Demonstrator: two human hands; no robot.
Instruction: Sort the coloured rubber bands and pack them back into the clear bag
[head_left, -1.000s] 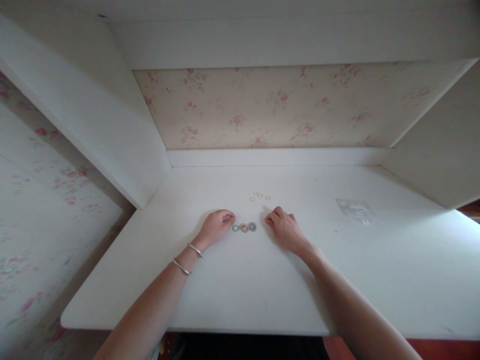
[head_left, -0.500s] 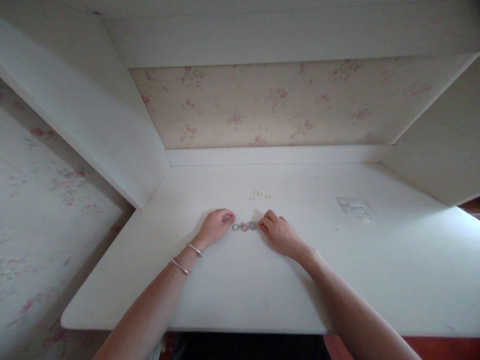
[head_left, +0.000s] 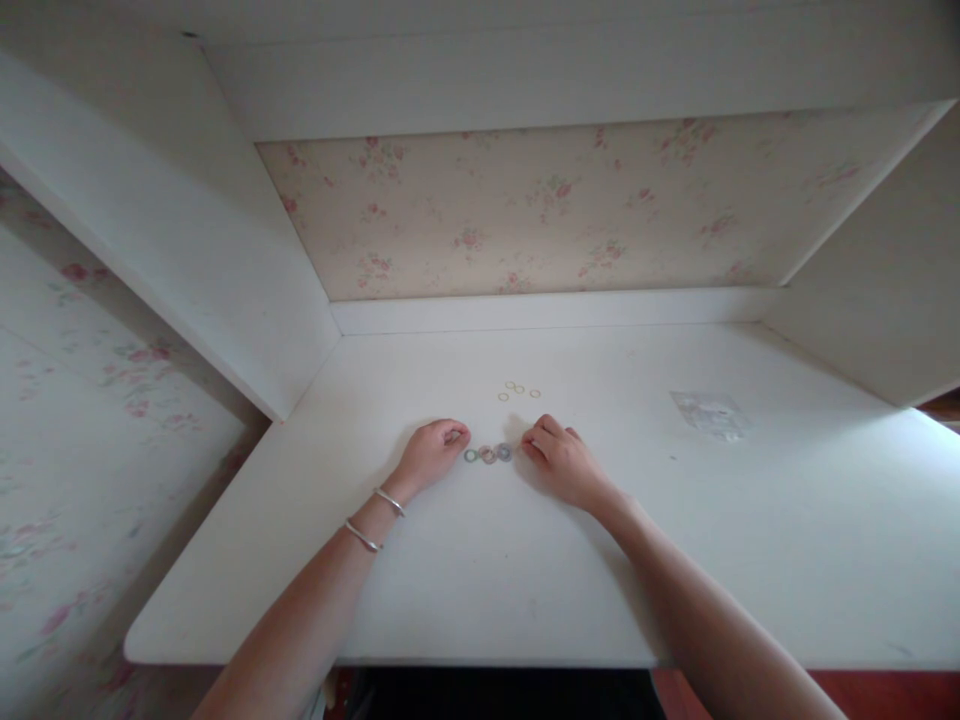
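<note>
Mid-frame, our left hand [head_left: 433, 450] is pinched together beside a green ring [head_left: 465, 457]. We can't tell whether our right hand [head_left: 562, 462], near a grey ring [head_left: 510, 454], pinches anything.

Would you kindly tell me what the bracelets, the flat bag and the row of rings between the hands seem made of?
Bracelets: probably polished metal, silvery with bright highlights.
Flat bag: likely thin, glossy clear plastic, as it looks see-through and wrinkled.
Row of rings: greenish, pinkish and grey; too small to tell metal from plastic or rubber.
</note>
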